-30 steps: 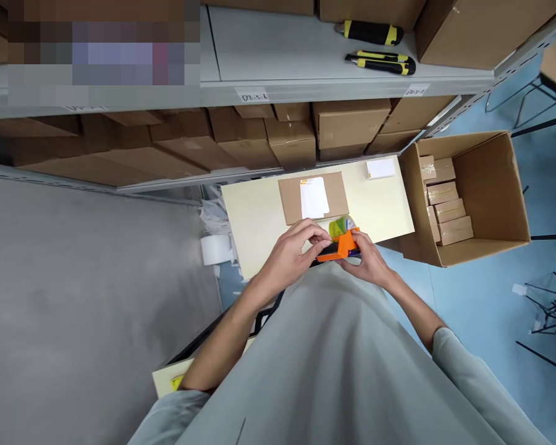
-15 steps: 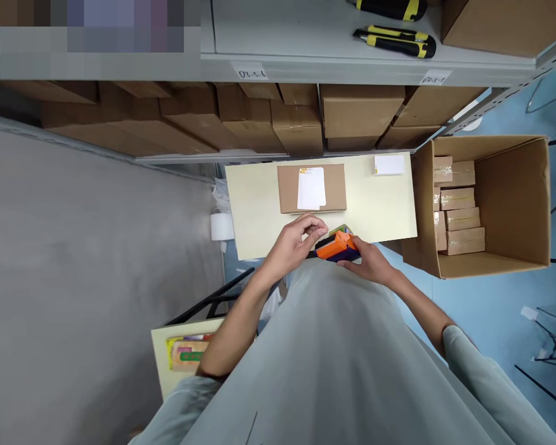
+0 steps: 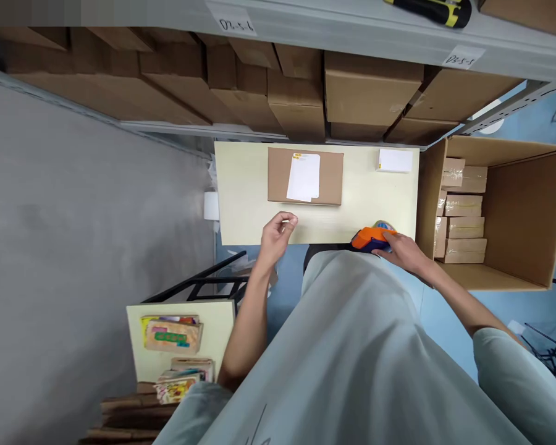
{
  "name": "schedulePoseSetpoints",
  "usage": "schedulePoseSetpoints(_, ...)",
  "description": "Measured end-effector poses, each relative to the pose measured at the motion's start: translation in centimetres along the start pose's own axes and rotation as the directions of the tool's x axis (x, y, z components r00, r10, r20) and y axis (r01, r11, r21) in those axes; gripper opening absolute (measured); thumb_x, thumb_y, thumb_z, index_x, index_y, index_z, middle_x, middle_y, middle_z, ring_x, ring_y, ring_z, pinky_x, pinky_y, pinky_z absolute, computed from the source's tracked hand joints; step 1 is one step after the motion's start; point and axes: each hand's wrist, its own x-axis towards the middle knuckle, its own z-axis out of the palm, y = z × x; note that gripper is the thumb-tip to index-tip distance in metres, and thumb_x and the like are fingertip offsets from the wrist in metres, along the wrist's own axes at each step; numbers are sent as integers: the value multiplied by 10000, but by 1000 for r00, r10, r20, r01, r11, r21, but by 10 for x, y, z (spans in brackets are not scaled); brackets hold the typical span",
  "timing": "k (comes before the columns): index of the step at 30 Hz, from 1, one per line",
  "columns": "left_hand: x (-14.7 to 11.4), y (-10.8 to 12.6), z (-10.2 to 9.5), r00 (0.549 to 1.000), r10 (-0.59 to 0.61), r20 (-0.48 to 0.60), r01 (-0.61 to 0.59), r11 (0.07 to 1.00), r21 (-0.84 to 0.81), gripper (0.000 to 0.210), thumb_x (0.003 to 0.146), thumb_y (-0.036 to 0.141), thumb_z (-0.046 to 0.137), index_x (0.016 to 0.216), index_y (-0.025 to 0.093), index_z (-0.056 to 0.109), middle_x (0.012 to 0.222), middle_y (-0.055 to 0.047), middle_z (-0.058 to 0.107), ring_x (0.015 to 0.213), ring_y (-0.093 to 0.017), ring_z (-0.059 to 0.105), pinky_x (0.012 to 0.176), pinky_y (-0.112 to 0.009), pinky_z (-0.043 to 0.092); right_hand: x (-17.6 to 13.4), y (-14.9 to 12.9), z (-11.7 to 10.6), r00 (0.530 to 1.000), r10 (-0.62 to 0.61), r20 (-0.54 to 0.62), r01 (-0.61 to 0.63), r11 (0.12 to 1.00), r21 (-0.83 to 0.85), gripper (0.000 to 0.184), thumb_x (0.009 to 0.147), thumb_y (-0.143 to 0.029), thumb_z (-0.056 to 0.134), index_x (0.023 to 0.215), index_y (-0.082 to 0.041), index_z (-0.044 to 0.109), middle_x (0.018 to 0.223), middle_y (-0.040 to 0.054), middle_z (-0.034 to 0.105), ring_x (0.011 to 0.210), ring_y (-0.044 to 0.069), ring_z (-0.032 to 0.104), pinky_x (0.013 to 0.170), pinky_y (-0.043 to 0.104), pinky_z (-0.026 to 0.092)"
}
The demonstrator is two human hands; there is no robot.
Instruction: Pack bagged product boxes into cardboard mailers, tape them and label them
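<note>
My right hand (image 3: 404,252) is wrapped round an orange and dark-blue tape dispenser (image 3: 369,237) at the near edge of the table, and part of a tape roll shows behind it. To the left, my left hand (image 3: 278,233) is raised near the table's front edge with thumb and fingertips pinched together; whatever they hold, if anything, is too small to make out. Just beyond that hand, a closed brown cardboard box (image 3: 328,179) lies flat on the cream table (image 3: 243,198). White labels (image 3: 303,177) cover part of its top.
A stack of white labels (image 3: 395,161) sits at the table's far right. Beside it stands a large open carton (image 3: 521,213) with several small taped boxes inside. Shelving with brown boxes (image 3: 370,93) and a utility knife (image 3: 438,11) runs behind. Packets (image 3: 173,334) lie on a side table at left.
My hands have moved apart: the right one has carried the tape dispenser rightward, while the left has shifted left, still pinched. The camera view has also shifted.
</note>
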Motion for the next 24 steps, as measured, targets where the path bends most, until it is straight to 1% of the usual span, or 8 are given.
schedulePoseSetpoints(2,-2,-29,16,998,-57,-20,56,996,-65,441,874,646,772,949,220,690,970,-54,693,840,-179,630,808,-312,534,12,16,2,1000,-1,-27,-2,994,-109,472,1060,-571,601,1301,-168,648,962,143,762,946,379,745,824,466,566)
schedulePoseSetpoints(4,-3,-53,37,990,-117,-82,108,988,-108,437,836,623,806,953,219,687,976,-52,688,783,-163,604,740,-295,506,29,29,7,998,-4,-58,-7,981,-196,508,1073,-551,580,1336,-119,620,985,183,767,994,402,735,890,493,556)
schedulePoseSetpoints(6,0,-71,58,970,-143,-195,122,986,-114,402,842,591,802,928,219,677,968,-57,686,829,-177,621,740,-288,496,46,39,13,997,-10,-72,-8,969,-249,502,1087,-525,553,1334,-90,607,1037,222,772,1026,411,724,945,505,538)
schedulePoseSetpoints(8,7,-83,75,946,-130,-297,104,989,-104,352,875,550,779,913,219,665,980,-71,691,937,-204,646,788,-291,502,62,46,20,998,-21,-67,1,961,-275,469,1101,-501,523,1294,-84,615,1068,243,773,1031,406,714,986,508,518)
schedulePoseSetpoints(11,19,-93,89,929,-110,-353,75,991,-110,297,909,495,755,928,217,655,1015,-88,694,1017,-219,649,833,-297,514,80,53,30,996,-17,-83,-9,953,-303,473,1112,-497,489,1292,-78,614,1094,254,773,1046,403,699,1029,515,493)
schedulePoseSetpoints(17,36,-101,99,915,-120,-385,87,991,-101,173,955,368,703,961,208,638,1035,-78,681,1040,-204,644,852,-275,513,101,56,36,994,32,-102,-64,944,-323,492,1129,-492,441,1288,-57,608,1079,253,768,1010,382,687,1016,473,472)
schedulePoseSetpoints(21,46,-102,111,857,-99,-506,97,995,-30,62,986,259,628,988,198,633,1074,-74,647,1000,-175,634,870,-263,503,111,55,37,991,51,-122,-88,943,-321,509,1132,-499,428,1309,-50,589,1094,258,767,1012,378,686,1001,462,474)
schedulePoseSetpoints(24,53,-104,124,802,-64,-594,83,997,4,49,995,226,600,1009,192,633,1099,-79,630,980,-163,628,909,-276,507,117,55,39,986,57,-154,-102,946,-307,509,1129,-503,435,1316,-55,588,1081,255,770,996,381,686,986,473,487)
